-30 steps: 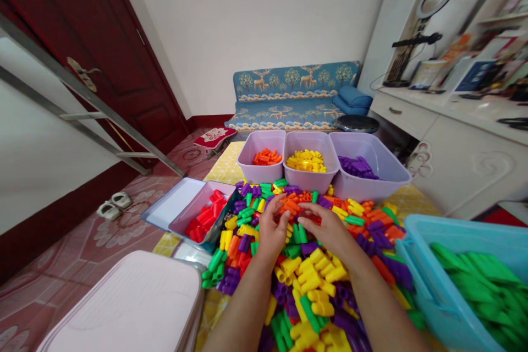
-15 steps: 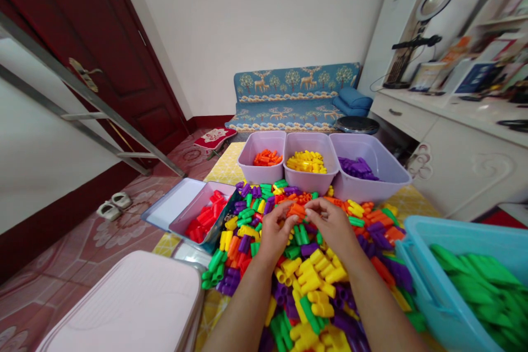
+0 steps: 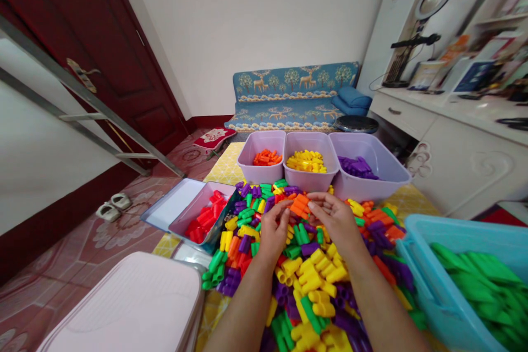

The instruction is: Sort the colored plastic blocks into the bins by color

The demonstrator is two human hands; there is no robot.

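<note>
An orange plastic toy block (image 3: pixel 300 205) made of joined tubes is held above the pile between my two hands. My left hand (image 3: pixel 274 228) has its thumb and fingers curled at the block's left side. At the right side, my right hand (image 3: pixel 336 220) pinches it between thumb and fingers. Below lies a heap of similar blocks in yellow (image 3: pixel 311 275), purple (image 3: pixel 245 244), green (image 3: pixel 303 235), orange and red. My forearms and hands hide part of the heap.
Behind the heap stand three lilac bins with orange (image 3: pixel 267 158), yellow (image 3: pixel 307 161) and purple blocks (image 3: pixel 358 168). A box of red blocks (image 3: pixel 208 215) sits at left, a turquoise tub (image 3: pixel 429 280) of green ones at right. A pink lid (image 3: pixel 127 305) is near left.
The orange block has turned so that more of its face shows. My right hand has shifted slightly to the right, with its fingers more spread around the block.
</note>
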